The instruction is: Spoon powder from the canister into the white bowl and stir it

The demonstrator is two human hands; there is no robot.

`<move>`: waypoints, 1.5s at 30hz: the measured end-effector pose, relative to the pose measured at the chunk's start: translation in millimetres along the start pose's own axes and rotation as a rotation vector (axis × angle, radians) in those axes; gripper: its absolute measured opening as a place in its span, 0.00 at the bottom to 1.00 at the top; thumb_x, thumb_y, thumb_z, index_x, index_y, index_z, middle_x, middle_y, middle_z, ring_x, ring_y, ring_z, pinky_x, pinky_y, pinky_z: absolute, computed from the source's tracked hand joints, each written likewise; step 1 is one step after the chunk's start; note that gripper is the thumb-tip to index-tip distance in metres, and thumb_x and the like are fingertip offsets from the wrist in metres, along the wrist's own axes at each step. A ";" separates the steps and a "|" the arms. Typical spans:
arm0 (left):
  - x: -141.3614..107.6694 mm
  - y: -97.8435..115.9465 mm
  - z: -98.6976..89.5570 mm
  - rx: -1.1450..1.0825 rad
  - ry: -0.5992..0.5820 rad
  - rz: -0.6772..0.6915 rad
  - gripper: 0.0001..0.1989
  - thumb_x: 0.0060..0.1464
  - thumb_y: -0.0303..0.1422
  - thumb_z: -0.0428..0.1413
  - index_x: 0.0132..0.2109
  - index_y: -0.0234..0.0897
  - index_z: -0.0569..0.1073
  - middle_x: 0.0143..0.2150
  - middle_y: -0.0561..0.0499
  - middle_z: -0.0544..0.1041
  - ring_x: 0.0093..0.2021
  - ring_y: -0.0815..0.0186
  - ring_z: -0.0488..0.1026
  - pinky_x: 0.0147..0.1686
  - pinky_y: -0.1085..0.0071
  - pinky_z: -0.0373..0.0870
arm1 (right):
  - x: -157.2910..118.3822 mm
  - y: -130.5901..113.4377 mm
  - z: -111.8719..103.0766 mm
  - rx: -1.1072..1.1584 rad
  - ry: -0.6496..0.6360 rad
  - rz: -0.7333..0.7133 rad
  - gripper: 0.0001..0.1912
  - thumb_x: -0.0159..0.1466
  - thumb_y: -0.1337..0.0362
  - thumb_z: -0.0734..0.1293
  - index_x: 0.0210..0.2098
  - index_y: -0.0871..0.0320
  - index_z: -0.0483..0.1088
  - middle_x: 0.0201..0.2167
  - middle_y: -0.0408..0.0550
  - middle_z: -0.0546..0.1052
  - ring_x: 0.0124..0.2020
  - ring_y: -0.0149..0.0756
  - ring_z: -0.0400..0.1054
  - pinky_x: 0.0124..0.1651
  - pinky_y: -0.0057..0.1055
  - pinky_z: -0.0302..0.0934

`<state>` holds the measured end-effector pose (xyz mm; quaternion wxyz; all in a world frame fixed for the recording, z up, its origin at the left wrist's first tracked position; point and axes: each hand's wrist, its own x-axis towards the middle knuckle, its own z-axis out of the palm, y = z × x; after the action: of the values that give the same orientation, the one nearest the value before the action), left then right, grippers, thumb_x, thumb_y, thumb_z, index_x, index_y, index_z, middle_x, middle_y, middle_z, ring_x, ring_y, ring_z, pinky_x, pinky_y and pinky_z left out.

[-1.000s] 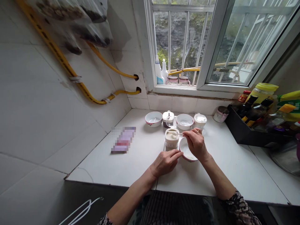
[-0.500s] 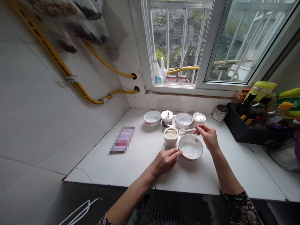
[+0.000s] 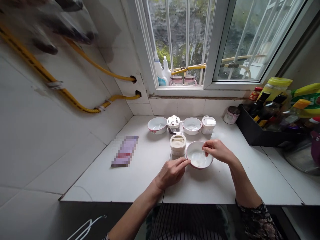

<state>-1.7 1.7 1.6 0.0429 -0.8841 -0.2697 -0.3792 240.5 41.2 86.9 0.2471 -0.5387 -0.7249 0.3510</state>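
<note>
While the left hand (image 3: 172, 171) reaches in from eight o'clock, palm down and fingers loosely bent together, its fingertips touch the rim of the near white bowl (image 3: 197, 160) at eight o'clock; whether the thumb pinches the wall cannot be told. That bowl sits on the white tiled countertop (image 3: 120, 186), in front of the person. The right hand (image 3: 217, 150) comes from four o'clock with the wrist bent, fingers drawn together and pointing down over the bowl's one o'clock side; whether they hold anything cannot be made out.

Just beside the bowl at ten o'clock stands an uncovered cream canister (image 3: 178, 150) with pale contents, the closest obstacle to both hands. Behind them runs a row: a white bowl with a red-patterned side (image 3: 157, 126) at ten, a canister with dark contents (image 3: 173, 128) near eleven, a pink-rimmed bowl (image 3: 192, 130) just short of twelve, and a white canister (image 3: 208, 128) near half past twelve. A pixelated purple item (image 3: 125, 151) lies at nine; a black box of bottles (image 3: 267, 136) stands well apart, between two and three.
</note>
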 end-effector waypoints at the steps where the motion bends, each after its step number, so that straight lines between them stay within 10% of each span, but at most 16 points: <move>1: 0.3 0.2 -0.5 0.000 -0.001 0.001 0.18 0.60 0.21 0.45 0.55 0.33 0.68 0.44 0.43 0.78 0.41 0.65 0.78 0.35 0.73 0.78 | 0.3 -0.8 1.1 0.012 0.013 -0.002 0.09 0.56 0.65 0.63 0.22 0.57 0.73 0.18 0.43 0.75 0.19 0.30 0.60 0.24 0.28 0.52; 45: 2.4 1.6 -1.3 0.008 0.025 0.020 0.17 0.61 0.21 0.44 0.54 0.33 0.69 0.43 0.44 0.79 0.40 0.65 0.78 0.33 0.73 0.78 | 12.1 11.8 -0.2 0.471 0.081 0.057 0.14 0.50 0.54 0.71 0.26 0.60 0.74 0.20 0.48 0.77 0.23 0.31 0.62 0.31 0.31 0.57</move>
<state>-0.3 1.1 4.4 0.0537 -0.8818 -0.2617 -0.3886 244.3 54.8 77.7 0.3846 -0.5001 -0.5971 0.4954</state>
